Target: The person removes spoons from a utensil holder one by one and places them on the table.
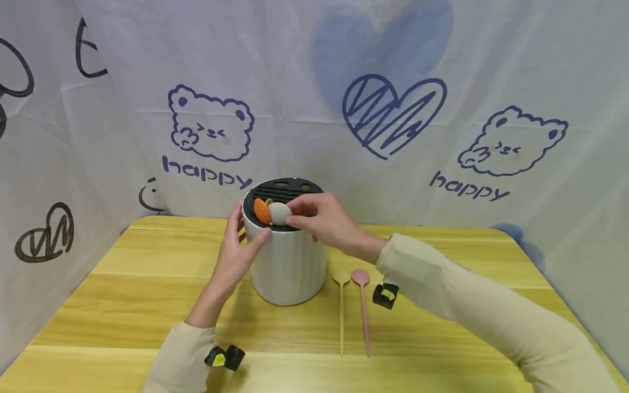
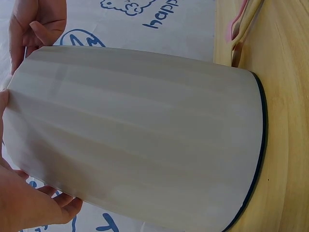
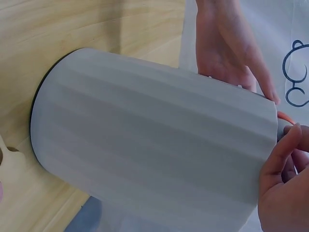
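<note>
A white ribbed utensil holder (image 1: 290, 267) with a black slotted top stands upright on the table. My left hand (image 1: 238, 256) grips its upper left side, thumb in front and fingers around the side. At the top opening, my right hand (image 1: 334, 224) pinches the head of a grey spoon (image 1: 280, 214). An orange spoon (image 1: 261, 211) leans beside it in the holder, and a bit of a yellowish one shows behind. The spoon handles are hidden inside. In the right wrist view, the right fingertips (image 3: 289, 135) hold the grey spoon near the rim.
A yellow spoon (image 1: 341, 277) and a pink spoon (image 1: 361, 277) lie side by side on the wooden table (image 1: 432, 338), right of the holder. A white cloth (image 1: 295, 65) with drawn bears and hearts hangs behind the table.
</note>
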`<state>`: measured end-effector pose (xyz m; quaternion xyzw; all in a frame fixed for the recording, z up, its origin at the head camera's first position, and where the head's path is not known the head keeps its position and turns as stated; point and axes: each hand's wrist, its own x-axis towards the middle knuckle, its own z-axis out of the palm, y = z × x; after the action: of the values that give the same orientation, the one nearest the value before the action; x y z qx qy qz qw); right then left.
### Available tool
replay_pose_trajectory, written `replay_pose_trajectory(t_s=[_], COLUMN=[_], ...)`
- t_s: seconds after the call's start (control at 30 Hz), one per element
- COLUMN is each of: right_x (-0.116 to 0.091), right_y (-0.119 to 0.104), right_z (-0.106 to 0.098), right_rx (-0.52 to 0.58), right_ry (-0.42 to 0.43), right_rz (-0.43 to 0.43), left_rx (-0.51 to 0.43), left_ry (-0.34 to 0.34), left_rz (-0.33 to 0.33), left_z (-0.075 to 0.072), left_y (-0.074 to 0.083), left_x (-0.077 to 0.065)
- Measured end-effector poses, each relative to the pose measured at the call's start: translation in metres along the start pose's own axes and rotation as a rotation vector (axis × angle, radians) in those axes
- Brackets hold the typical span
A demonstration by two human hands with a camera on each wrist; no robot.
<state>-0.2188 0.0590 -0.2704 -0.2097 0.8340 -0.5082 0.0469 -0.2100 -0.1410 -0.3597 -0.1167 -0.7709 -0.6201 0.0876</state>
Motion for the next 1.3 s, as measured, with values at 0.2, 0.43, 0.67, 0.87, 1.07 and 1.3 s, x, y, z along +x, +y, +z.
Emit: replay_pose_trajectory(t_s=[0.2,0.43,0.67,0.87,1.07,1.3], right_x=[-0.001,-0.001,0.001,0.000,-0.003,-0.006], right_y=[0.000,-0.003,-0.009,-0.018,-0.034,-0.052], right_z=[-0.003,-0.011,-0.019,-0.033,-0.053,-0.077], right_rx=[0.017,0.044,0.092,0.114,0.112,0.163], right_ry=[0.006,0.039,0.047,0.077,0.106,0.191], right_rz=[-0.006,-0.022,-0.061,-0.084,-0.153,-0.287], left_rx=[0.000,0.005,0.009,0.009,0.010,0.014], left_ry=[0.004,-0.001,0.004,0.007,0.015,0.019], left_rz=[-0.008,-0.013,-0.010,-0.002,0.003,0.001], left_z=[0.000,-0.001,-0.001,0.000,0.001,0.001], left_y=[0.000,0.000,0.000,-0.001,0.000,0.000], left_x=[-0.001,-0.001,-0.001,0.000,0.000,0.001])
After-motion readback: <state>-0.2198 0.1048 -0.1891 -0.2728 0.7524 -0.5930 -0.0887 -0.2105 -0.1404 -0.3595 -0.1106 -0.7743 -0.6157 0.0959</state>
